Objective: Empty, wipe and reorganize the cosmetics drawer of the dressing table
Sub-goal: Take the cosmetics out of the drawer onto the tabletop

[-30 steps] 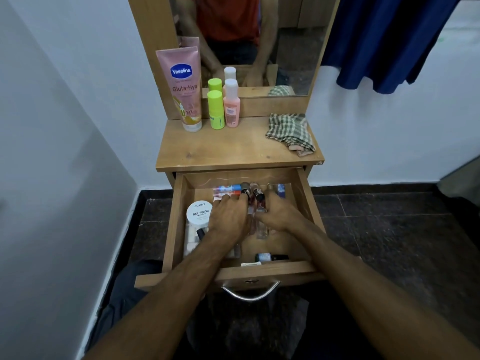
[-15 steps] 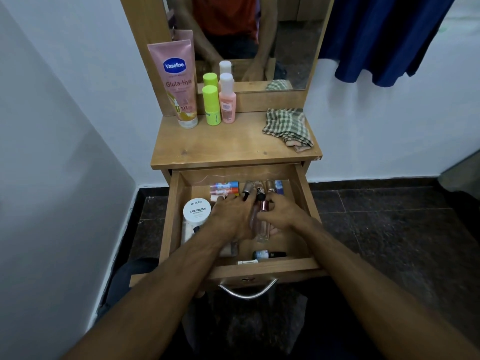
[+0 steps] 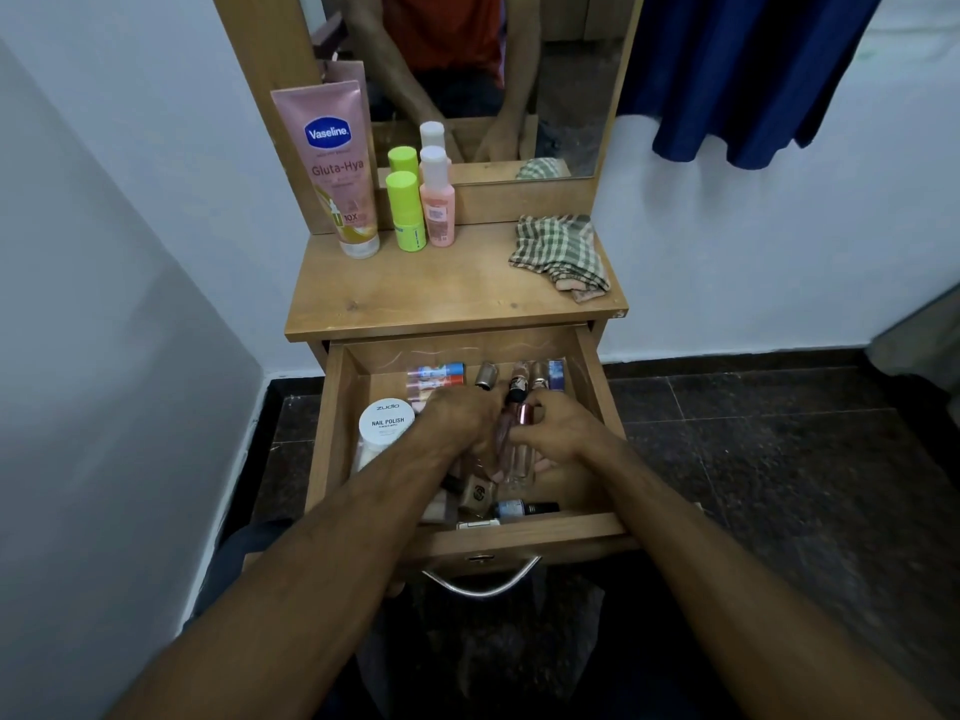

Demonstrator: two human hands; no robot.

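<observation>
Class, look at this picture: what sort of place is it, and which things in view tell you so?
Probably a bedroom corner at a dressing table: a mirror above a small wooden top, lotion and bottles standing on it, and both hands in an open drawer of cosmetics.

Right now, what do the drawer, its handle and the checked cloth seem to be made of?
Drawer: wood or wood-look board, matte, grain lines visible. Handle: probably polished metal, silvery with bright highlights. Checked cloth: woven fabric, soft, crumpled into folds.
</observation>
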